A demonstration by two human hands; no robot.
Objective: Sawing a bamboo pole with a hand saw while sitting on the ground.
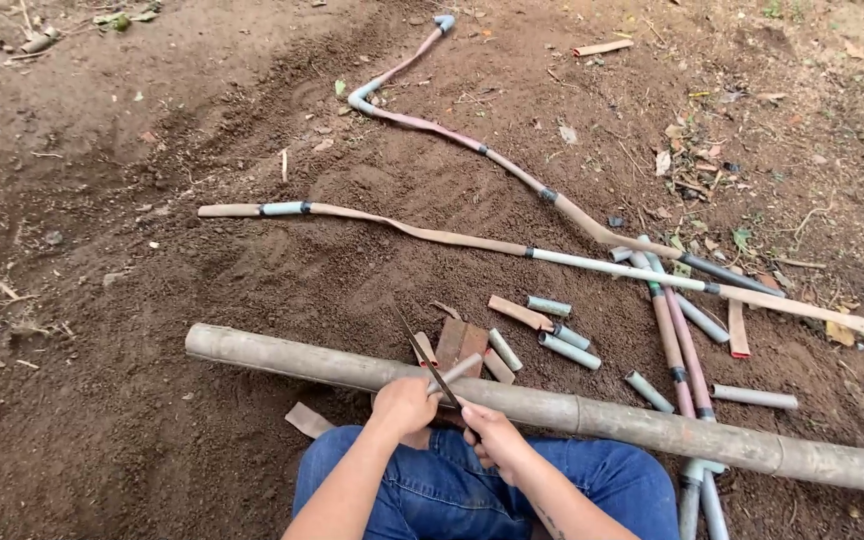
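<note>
I sit on bare soil with my knees in blue jeans (592, 480), behind a long thick bamboo pole (282, 358) that lies across in front of me. My left hand (402, 403) is closed around the handle of a thin dark blade (414, 342) that points up and away. My right hand (490, 432) grips a short pale tube piece (455, 372) that touches the blade over the pole.
Several short cut tube pieces (568, 350) and a reddish flat block (458, 343) lie just beyond the pole. Long flattened hoses with grey joints (422, 232) snake across the dirt. More tubes (687, 350) lie at the right, with dry leaves around.
</note>
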